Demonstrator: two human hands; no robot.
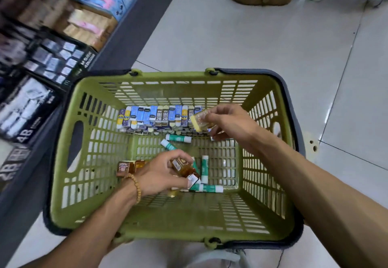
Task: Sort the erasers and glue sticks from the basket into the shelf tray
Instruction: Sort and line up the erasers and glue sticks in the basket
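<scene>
Sitting low in the green basket (168,221), the stock shows the sort is well short of done, in my judgement: a packed row of sleeved erasers (159,117) lines the far wall, and several teal-and-white glue sticks (204,168) lie scattered loose on the slatted bottom. A few amber-brown packets (131,166) sit by the near-left corner; what they are I cannot tell. Whether anything has reached the shelf tray is unclear, since no tray can be picked out in the blurred shelving.

The erasers are small blocks in blue, white and gold sleeves, some marked 2B. The glue sticks are short tubes lying at mixed angles.

The left hand (161,173), with a bead bracelet (134,185) on its wrist, curls round amber packets. The right hand (228,120) pinches a clear yellowish block (199,120) above the eraser row.

Boxed goods (56,61) fill the shelf to the left, and pale tiled floor (231,36) surrounds the basket.
</scene>
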